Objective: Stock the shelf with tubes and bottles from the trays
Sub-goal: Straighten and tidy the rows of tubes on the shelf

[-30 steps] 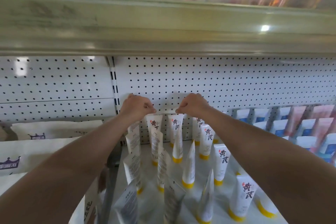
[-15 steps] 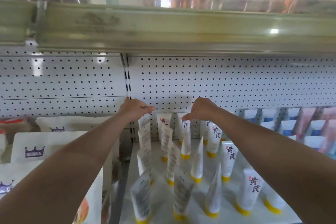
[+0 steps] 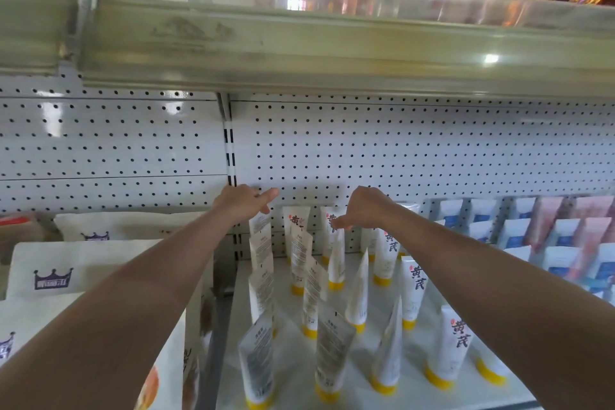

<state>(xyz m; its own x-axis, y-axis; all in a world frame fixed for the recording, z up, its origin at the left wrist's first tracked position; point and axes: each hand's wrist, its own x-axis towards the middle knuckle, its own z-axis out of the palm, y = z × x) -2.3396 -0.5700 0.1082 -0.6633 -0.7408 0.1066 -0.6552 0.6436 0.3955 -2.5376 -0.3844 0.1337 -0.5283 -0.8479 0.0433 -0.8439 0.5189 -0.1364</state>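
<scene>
Tubes: white tubes (image 3: 412,293) with yellow caps are stood in rows on the white shelf (image 3: 416,386), which is seen under both forearms. Each is set cap down, with the flat crimped end up, so the long axis is upright or nearly so.
Facing: printed red-and-black characters are shown toward the camera by the tubes at the right; small grey print is shown by those at the left, and several in the middle are turned edge-on.
Back row: the rearmost tubes are placed against the white pegboard (image 3: 399,150).
Left hand: the left hand (image 3: 241,205) is held at the back left corner, just above the top of a rear tube (image 3: 260,223). The forefinger is stretched toward the right along the pegboard and the other fingers are loosely bent. Nothing is seen held; whether the tube top is touched cannot be told.
Right hand: the right hand (image 3: 364,208) is held over the back row, fingers pointed down and to the left, the tips at the upper part of a rear tube (image 3: 331,230). Whether that tube is pinched or only touched cannot be told.
Left bay: white bags (image 3: 83,273) with a purple crown mark are stacked there.
Right side: rows of blue-and-white and pink packets (image 3: 519,236) are lined up.
</scene>
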